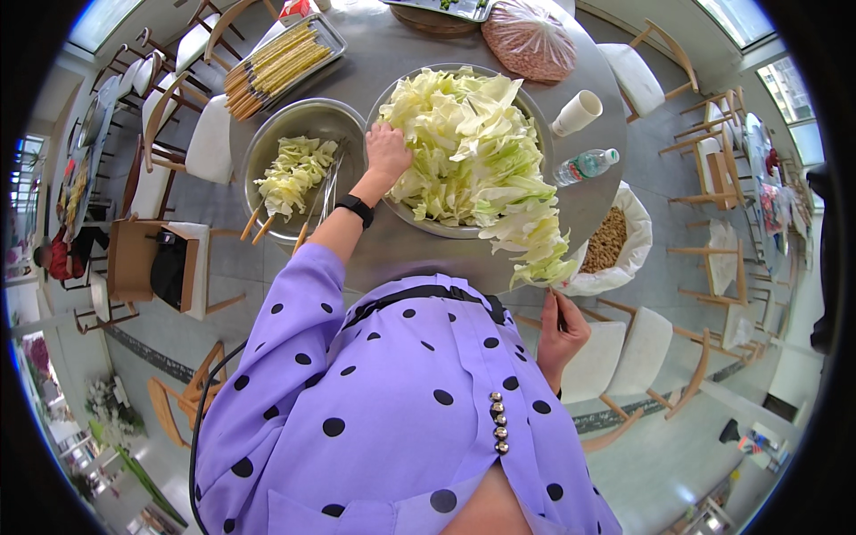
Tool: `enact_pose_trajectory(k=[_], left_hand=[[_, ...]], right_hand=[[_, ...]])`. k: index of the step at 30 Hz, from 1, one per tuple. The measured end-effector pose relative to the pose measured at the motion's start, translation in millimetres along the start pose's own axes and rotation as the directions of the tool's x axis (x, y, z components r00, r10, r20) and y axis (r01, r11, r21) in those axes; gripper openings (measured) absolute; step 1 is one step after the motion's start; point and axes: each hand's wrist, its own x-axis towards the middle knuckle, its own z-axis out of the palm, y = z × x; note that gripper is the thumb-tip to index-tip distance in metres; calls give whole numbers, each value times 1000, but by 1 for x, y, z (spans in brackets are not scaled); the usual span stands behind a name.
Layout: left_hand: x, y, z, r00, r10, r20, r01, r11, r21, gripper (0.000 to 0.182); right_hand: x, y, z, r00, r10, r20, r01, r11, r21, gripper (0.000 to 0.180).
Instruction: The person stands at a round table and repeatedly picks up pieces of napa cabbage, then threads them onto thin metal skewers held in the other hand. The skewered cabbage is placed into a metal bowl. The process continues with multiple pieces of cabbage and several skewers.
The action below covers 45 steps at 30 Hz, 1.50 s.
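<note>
My right hand (pixel 562 331) pinches the lower end of a skewer, mostly hidden by the cabbage leaves (pixel 535 244) threaded along it. The loaded skewer slants across the front right rim of a large metal bowl (pixel 428 227) heaped with torn cabbage leaves (pixel 461 127). At that bowl's left rim, my left hand (pixel 389 152) reaches into the leaves; its fingertips are partly hidden, so whether it grips one is unclear. To the left, a smaller metal bowl (pixel 304 110) holds cabbage skewers (pixel 294 175) and bare metal skewers (pixel 329 190) with wooden handles.
On the round metal table (pixel 361 257) are a tray of yellow skewered food (pixel 284 63), a bag of pinkish food (pixel 528 43), paper cups (pixel 577 112) and a water bottle (pixel 586 166). A lined container of brown pieces (pixel 605 244) and chairs (pixel 645 348) stand around it.
</note>
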Motion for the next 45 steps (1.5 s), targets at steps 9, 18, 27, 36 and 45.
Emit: enact_pose_trajectory(k=[9, 18, 27, 36, 45], left_hand=[[1, -2, -29, 988, 14, -155, -34, 991, -127, 14], [-3, -1, -100, 981, -191, -22, 101, 609, -787, 21], [5, 19, -101, 991, -72, 116, 122, 75, -990, 23], [2, 55, -139, 984, -86, 157, 126, -289, -949, 24], [-9, 86, -186, 990, -124, 61, 51, -85, -995, 28]], right_hand=[[0, 4, 0, 1000, 2, -4, -2, 1000, -10, 12], [1, 0, 2, 1000, 3, 14, -3, 1000, -5, 11], [-1, -2, 2, 1000, -3, 24, 3, 1000, -16, 12], [-3, -5, 0, 999, -36, 5, 37, 998, -50, 13], [3, -16, 3, 992, -128, 20, 130, 986, -102, 13]])
